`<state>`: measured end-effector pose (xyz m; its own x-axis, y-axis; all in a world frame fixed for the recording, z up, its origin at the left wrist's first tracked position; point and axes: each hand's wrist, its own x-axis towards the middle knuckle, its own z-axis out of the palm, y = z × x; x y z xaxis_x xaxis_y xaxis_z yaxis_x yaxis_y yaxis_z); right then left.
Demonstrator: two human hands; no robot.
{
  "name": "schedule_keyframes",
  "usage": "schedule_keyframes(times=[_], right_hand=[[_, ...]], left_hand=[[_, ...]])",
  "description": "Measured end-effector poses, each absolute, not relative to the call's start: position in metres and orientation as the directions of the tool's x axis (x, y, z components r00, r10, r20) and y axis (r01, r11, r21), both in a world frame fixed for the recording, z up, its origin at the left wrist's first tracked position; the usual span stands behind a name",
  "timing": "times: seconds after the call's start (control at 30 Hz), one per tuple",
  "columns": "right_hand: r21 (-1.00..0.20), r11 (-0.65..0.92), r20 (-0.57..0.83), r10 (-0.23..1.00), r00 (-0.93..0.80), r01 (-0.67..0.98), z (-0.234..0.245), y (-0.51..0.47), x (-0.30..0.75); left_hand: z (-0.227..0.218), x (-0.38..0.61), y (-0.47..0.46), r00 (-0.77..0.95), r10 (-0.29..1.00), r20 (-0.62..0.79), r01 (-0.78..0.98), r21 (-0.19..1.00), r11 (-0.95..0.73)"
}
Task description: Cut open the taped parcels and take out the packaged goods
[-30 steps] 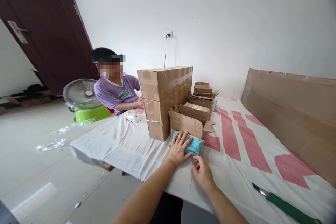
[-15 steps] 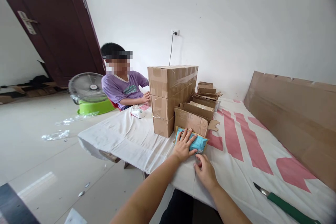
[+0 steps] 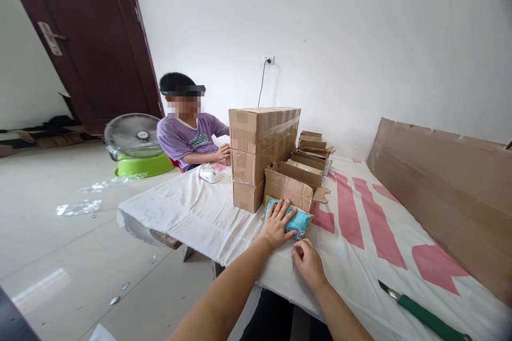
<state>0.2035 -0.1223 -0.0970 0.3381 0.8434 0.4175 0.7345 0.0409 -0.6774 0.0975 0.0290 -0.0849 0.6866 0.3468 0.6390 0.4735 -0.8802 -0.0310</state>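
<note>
A blue packet [image 3: 303, 220] lies on the cloth-covered table in front of an opened cardboard box [image 3: 288, 187]. My left hand [image 3: 275, 228] presses flat on the packet with its fingers spread. Close by the packet's near right corner is my right hand [image 3: 309, 263], its thumb and fingers curled together. Whatever may be between those fingertips is too small to make out.
Left of the packet rises a stack of taped cardboard boxes [image 3: 247, 168]; more opened boxes [image 3: 306, 162] line up behind. A green-handled knife [image 3: 428, 315] lies at the right. A seated person [image 3: 192, 138] touches the stack's far side.
The view has shifted slightly. My left hand stays flat on the packet, and my right hand keeps its curled shape at the near corner.
</note>
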Motion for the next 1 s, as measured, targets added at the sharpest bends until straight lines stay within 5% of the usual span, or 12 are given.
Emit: schedule_keyframes(times=[0.43, 0.73, 0.9, 1.0], right_hand=[[-0.677, 0.081, 0.435, 0.846, 0.309, 0.732, -0.097, -0.123, 0.202], [-0.749, 0.134, 0.421, 0.852, 0.311, 0.648, -0.088, -0.155, 0.182], [-0.681, 0.177, 0.177, 0.981, -0.075, 0.710, -0.134, -0.207, 0.139], [-0.642, 0.036, 0.025, 0.999, -0.026, 0.766, -0.178, -0.211, 0.126]], left_hand=[[-0.081, 0.096, 0.026, 0.667, 0.319, 0.673, 0.487, -0.070, -0.871], [-0.083, 0.098, 0.027, 0.696, 0.402, 0.595, 0.472, 0.042, -0.881], [-0.082, 0.099, 0.028, 0.711, 0.416, 0.566, 0.457, 0.077, -0.886], [-0.079, 0.097, 0.025, 0.712, 0.420, 0.563, 0.464, 0.072, -0.883]])
